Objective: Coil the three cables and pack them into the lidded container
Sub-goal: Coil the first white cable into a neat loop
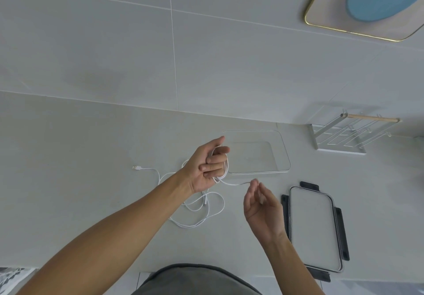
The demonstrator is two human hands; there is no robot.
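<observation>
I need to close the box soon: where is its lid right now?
In the head view, the clear lid with dark clips lies flat on the counter at the right, beside the right hand, nearer than the clear container.

2 hands [207,168]; 1 container [281,150]; 1 lid [314,226]; 1 rack [339,138].

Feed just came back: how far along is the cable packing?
Done: lid off, lying beside the open container, which looks empty. In hand: left hand holds a partly wound white cable; right hand pinches its free end. Left: loose cable on the counter, packing, closing.
</observation>
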